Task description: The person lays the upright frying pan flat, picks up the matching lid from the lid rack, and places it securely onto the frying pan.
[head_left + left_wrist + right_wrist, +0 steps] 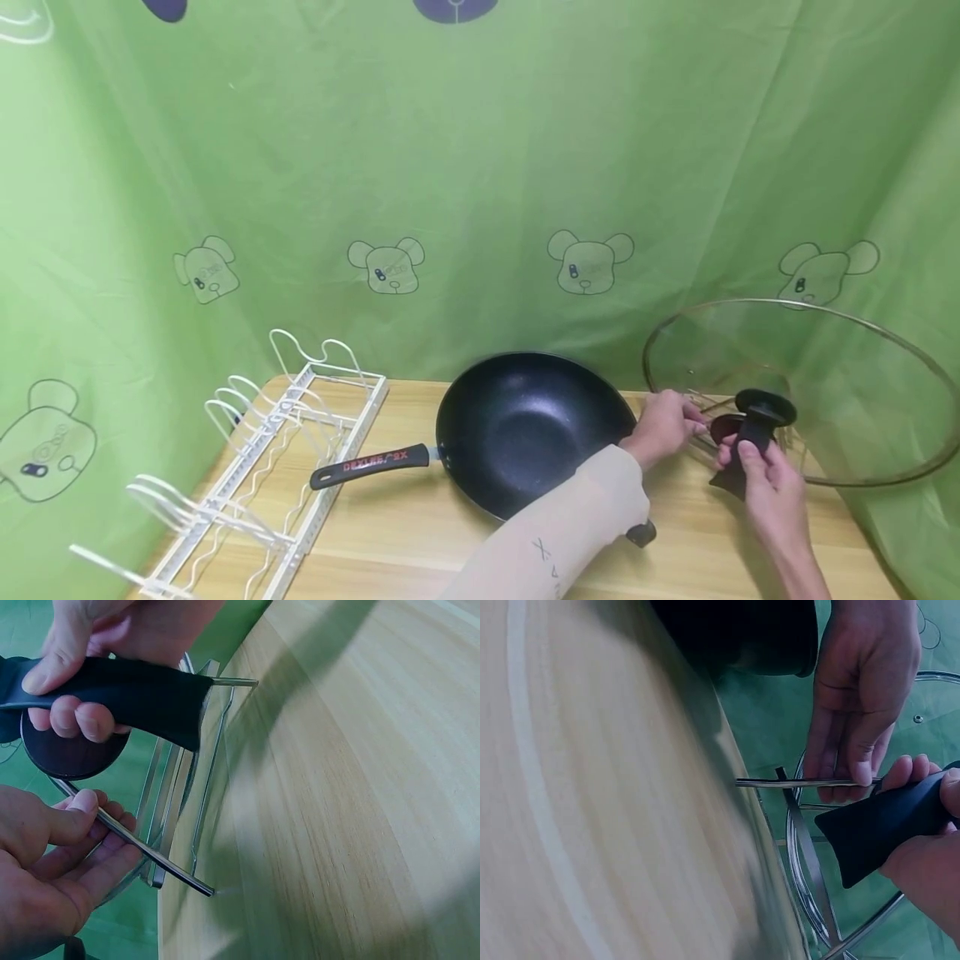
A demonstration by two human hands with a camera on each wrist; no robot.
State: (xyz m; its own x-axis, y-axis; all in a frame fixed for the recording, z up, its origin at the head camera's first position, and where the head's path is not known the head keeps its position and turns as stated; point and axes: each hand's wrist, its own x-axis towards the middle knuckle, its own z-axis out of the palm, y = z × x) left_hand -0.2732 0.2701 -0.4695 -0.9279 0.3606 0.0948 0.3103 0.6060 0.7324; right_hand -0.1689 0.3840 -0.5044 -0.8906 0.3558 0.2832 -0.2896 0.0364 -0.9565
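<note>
Right hand (772, 493) is working over the table (397, 521), holding the glass lid (862, 392) tilted at the right side, clamped on its black handle (754, 430). Left hand (663, 427) is pinching a metal rod (166, 862) beside it. Probably lining lid up; next move is calling for steadiness.

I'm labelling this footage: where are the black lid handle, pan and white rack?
Black lid handle (146, 696): left wrist view, on its broad body.
Pan (525, 429): head view, on its inner bottom.
White rack (313, 511): head view, on the rail nearest the pan.
</note>
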